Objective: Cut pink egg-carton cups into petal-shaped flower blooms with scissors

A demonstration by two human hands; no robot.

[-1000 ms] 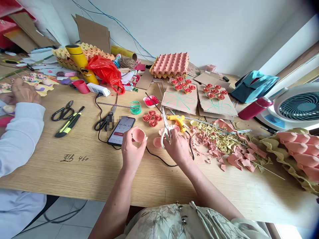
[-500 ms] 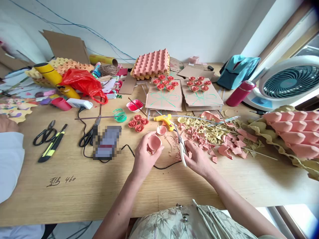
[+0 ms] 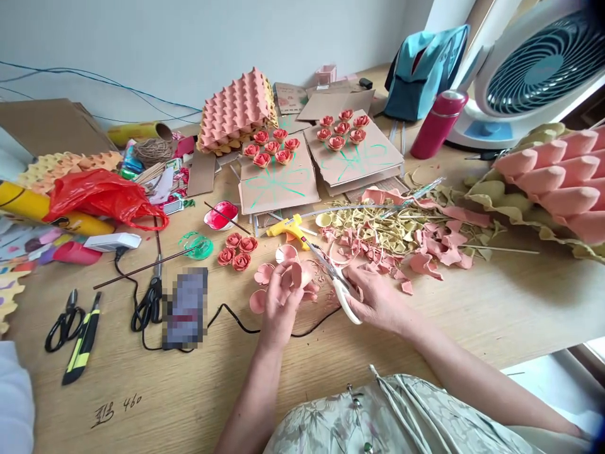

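My left hand [image 3: 278, 309] is closed on a pink egg-carton cup [image 3: 296, 275], held on edge between thumb and fingers. More pink cut cups [image 3: 258, 301] lie on the table around and partly beneath that hand. My right hand [image 3: 378, 296] grips white-handled scissors [image 3: 347, 301], whose blades point away to the upper left beside the yellow glue gun [image 3: 289, 228]. Just left of the glue gun sits a group of red paper roses [image 3: 241, 261]. Cut pink and yellow egg-carton scraps [image 3: 378, 236] are heaped beyond my right hand.
Red roses stand on two cardboard sheets [image 3: 278, 189] at the back. Egg trays [image 3: 236, 110] are stacked behind, with more trays [image 3: 553, 183] at right. A magenta flask [image 3: 439, 123] stands near a fan [image 3: 534, 75]. Black scissors [image 3: 66, 321] and a cutter [image 3: 82, 343] lie left.
My view has shifted, so the table contents sit differently. My left hand has turned, and its cup now stands on edge instead of facing up. Several cups show beside it. The scissors remain in my right hand.
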